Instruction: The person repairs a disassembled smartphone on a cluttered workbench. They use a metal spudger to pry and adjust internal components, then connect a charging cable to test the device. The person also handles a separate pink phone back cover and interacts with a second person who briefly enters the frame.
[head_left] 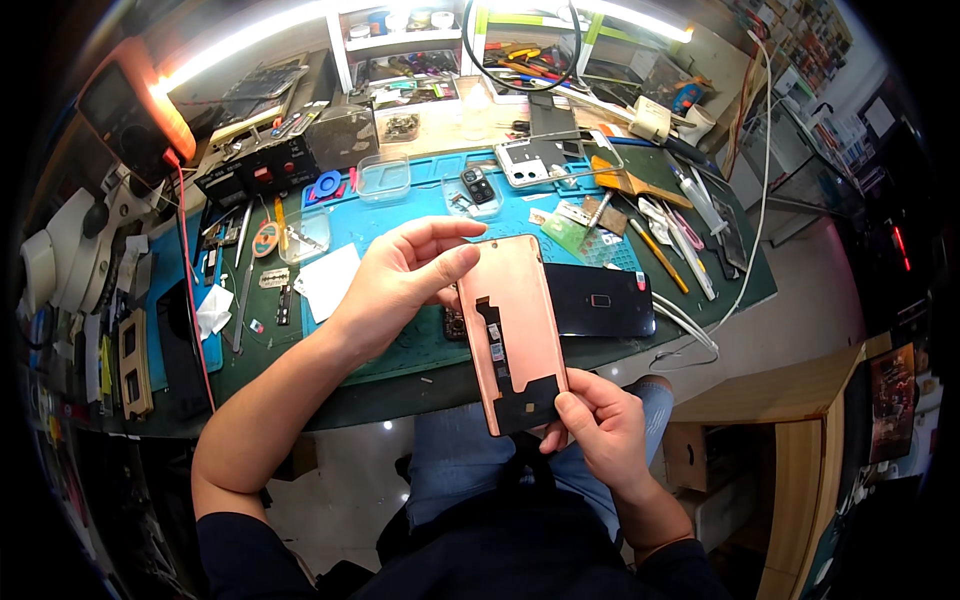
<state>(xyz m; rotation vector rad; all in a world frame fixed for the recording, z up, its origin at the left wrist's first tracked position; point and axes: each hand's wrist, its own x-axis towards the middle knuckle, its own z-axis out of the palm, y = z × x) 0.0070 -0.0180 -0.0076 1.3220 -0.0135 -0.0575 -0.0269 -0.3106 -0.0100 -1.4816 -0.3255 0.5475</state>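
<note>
In front of me I hold up a phone display panel [520, 330], its copper-coloured back toward me, with a black ribbon cable and a black strip at its lower end. My right hand [600, 415] pinches the lower right corner, thumb on the back. My left hand [405, 275] is at the upper left corner, thumb against the edge and fingers curled over; its other fingertips are partly hidden. Behind the panel a dark phone [600, 300] lies on the bench, partly covered. Another dark part [454, 323] peeks out at the panel's left edge.
A blue work mat [400, 235] covers the bench. Around it lie a brush [640, 187], a syringe [703, 205], a white phone frame [530, 163], clear plastic boxes [384, 178] and white paper [328, 283]. An orange multimeter [135, 110] stands far left. White cables [690, 325] hang at the right edge.
</note>
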